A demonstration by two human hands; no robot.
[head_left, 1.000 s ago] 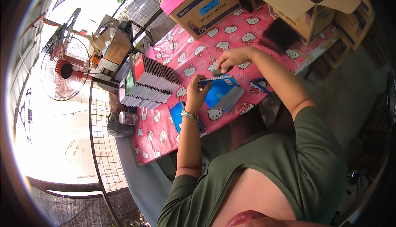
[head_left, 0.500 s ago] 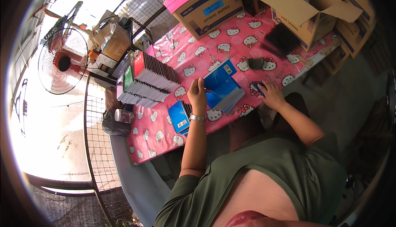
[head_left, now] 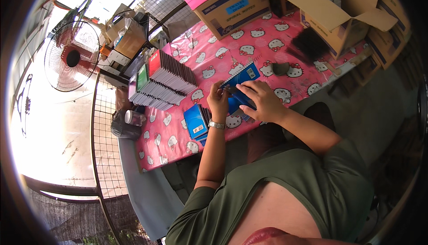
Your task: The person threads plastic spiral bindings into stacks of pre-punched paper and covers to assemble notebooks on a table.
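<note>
Above the near part of the table, my left hand [head_left: 218, 102] is closed, fingertips pinching at the edge of a blue notebook [head_left: 234, 105]. My right hand [head_left: 266, 102] is closed around a small dark hand tool [head_left: 240, 95], its tip close to my left fingertips. The tool's kind is mostly hidden by my fingers. Just beyond both hands lies another blue notebook [head_left: 245, 75], a wire coil sticking out past its upper right end. Left of my left wrist is a small pile of blue spiral notebooks [head_left: 196, 120].
Tall stacks of red and green notebooks [head_left: 171, 78] stand at left on the pink patterned tablecloth [head_left: 178, 144]. A dark cup-like object [head_left: 280, 69] and a heap of black coils [head_left: 307, 42] lie to the right. Cardboard boxes [head_left: 236, 13] line the back; a fan [head_left: 72, 58] stands far left.
My right hand has moved left from the tabletop to the notebook, bringing the dark tool beside my left fingers. My left hand stays near the notebook's edge. The view has shifted slightly.
</note>
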